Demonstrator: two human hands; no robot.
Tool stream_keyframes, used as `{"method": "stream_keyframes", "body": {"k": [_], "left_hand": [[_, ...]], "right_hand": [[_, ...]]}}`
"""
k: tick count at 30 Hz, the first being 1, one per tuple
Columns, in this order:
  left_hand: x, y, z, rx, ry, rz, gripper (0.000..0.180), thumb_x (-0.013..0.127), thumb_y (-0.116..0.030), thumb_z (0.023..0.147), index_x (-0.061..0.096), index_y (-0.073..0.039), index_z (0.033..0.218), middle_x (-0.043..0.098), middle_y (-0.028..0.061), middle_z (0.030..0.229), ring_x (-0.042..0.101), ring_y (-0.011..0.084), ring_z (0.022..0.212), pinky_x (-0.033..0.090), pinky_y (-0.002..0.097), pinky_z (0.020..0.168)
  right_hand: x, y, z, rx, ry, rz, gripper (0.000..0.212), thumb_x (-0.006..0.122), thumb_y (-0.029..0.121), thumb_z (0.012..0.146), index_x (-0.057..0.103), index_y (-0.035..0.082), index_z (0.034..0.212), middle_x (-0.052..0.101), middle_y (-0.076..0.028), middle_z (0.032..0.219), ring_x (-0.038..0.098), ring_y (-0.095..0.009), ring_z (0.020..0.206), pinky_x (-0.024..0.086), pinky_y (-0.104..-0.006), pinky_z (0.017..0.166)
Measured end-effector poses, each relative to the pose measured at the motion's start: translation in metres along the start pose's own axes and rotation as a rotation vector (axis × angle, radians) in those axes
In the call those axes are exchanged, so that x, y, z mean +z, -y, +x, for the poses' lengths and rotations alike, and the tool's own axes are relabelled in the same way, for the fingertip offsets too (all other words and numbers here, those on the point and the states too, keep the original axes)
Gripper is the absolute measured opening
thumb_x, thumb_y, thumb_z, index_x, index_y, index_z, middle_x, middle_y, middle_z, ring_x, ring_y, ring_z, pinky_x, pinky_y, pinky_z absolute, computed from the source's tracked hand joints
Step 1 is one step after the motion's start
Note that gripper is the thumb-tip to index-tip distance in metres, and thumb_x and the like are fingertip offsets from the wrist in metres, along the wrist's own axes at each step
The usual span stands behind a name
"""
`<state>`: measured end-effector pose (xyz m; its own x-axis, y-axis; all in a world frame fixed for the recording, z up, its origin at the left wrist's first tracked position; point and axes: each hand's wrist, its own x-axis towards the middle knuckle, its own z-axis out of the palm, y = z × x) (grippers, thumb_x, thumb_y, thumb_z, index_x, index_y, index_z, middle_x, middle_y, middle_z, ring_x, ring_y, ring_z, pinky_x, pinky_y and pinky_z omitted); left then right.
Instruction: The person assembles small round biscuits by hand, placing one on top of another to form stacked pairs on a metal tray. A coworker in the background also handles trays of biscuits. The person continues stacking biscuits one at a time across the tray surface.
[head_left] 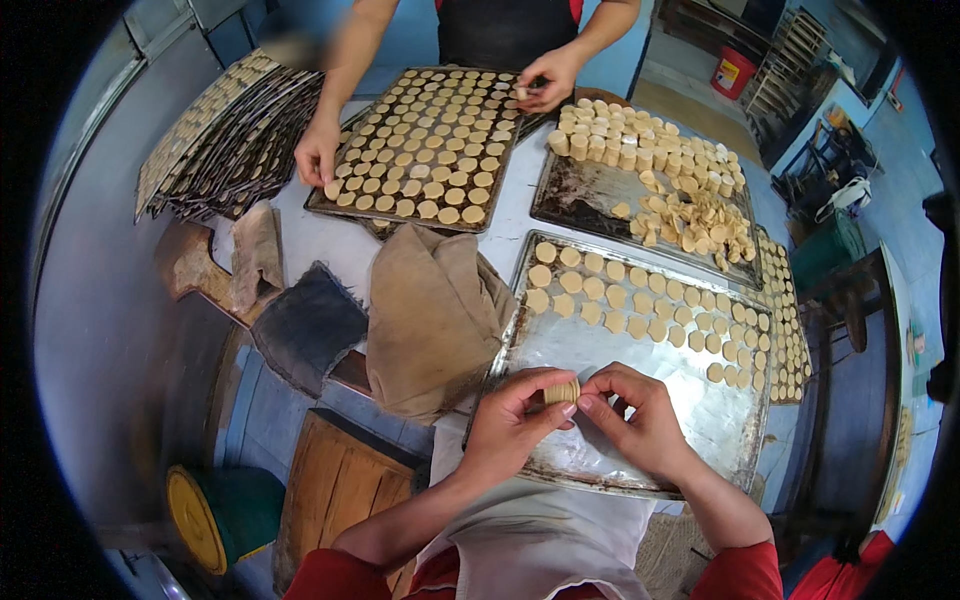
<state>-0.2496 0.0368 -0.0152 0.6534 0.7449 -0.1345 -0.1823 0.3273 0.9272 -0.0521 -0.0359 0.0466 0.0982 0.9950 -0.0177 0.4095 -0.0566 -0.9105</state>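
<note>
My left hand (508,425) is closed round a short stack of thin, pale dough rounds (560,393), its thumb and fingers pressing along the sides. At the stack's right end, my right hand (640,418) pinches the endmost round between thumb and fingertips; its other fingers curl inward. Both hands are above the near part of a shiny metal baking tray (590,455). Rows of flat dough rounds (637,302) cover that tray's far side, with a few more at its right edge.
Across the table, a person's hands (318,150) work over a dark tray full of dough rounds (415,155). Another tray holds stacked rounds (640,150) and a loose heap (700,225). Stacked trays (235,135), brown cloth (430,320), dark cloth (308,325) and a yellow-lidded bin (195,520) are leftward.
</note>
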Motion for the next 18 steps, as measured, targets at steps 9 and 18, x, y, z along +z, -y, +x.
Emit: {"method": "stream_keyframes", "body": {"k": [9, 18], "left_hand": [[-0.019, -0.004, -0.008, -0.042, 0.000, -0.425, 0.036, 0.063, 0.007, 0.104, 0.065, -0.002, 0.139, 0.072, 0.0131, 0.129, 0.073, 0.0233, 0.113, 0.065, 0.0361, 0.081], [-0.037, -0.011, -0.012, -0.082, 0.048, -0.532, 0.039, 0.062, 0.002, 0.108, 0.062, -0.004, 0.147, 0.068, 0.0205, 0.143, 0.072, 0.0320, 0.125, 0.066, 0.0417, 0.095]], "right_hand": [[-0.001, -0.022, 0.024, 0.210, 0.165, 0.459, 0.012, 0.070, 0.013, 0.109, 0.074, 0.002, 0.110, 0.071, -0.006, 0.097, 0.060, -0.008, 0.081, 0.051, -0.0280, 0.071], [0.004, -0.019, 0.067, -0.303, -0.209, -0.573, 0.010, 0.074, 0.007, 0.096, 0.073, 0.003, 0.106, 0.069, -0.014, 0.103, 0.072, -0.038, 0.086, 0.059, -0.0461, 0.076]]}}
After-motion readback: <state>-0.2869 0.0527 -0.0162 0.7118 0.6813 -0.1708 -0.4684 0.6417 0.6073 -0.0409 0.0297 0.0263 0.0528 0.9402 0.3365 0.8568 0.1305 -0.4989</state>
